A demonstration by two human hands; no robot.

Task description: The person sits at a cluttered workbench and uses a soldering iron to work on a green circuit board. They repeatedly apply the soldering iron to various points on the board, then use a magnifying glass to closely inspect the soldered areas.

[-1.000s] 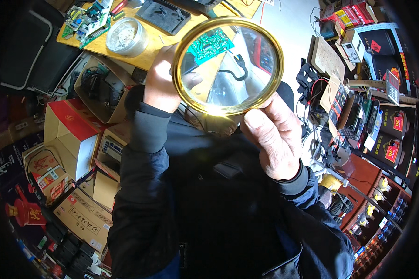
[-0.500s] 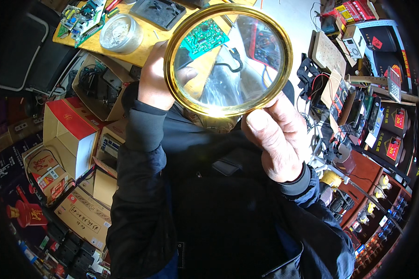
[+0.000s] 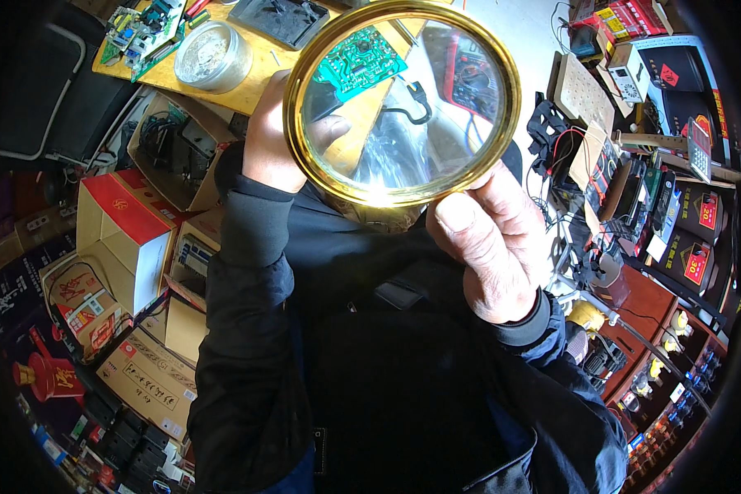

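Note:
A large round magnifying glass (image 3: pixel 295 156) with a gold-coloured rim is up in front of me. My right hand (image 3: pixel 498 239) pinches it at the lower right of the rim; any handle is hidden in my fingers. Behind the lens, to the left, my left hand (image 3: pixel 273 136) has its thumb showing through the glass. It grips a green circuit board (image 3: pixel 361 64), seen through the lens with its soldered side toward me, by a dark part at its lower left corner. Most of the left fingers are hidden behind the rim.
On the wooden table (image 3: pixel 259 95) stand a round tub (image 3: pixel 214 58), a black tray (image 3: pixel 280 20) and another circuit board (image 3: pixel 150 33). A red-edged multimeter (image 3: pixel 472 78) and a black cable (image 3: pixel 420 103) show through the lens. Open cardboard boxes (image 3: pixel 128 239) crowd the left; tools and cables fill the right.
The magnifying glass has shifted slightly left and up. Behind it the circuit board has moved very little, and both hands keep their hold.

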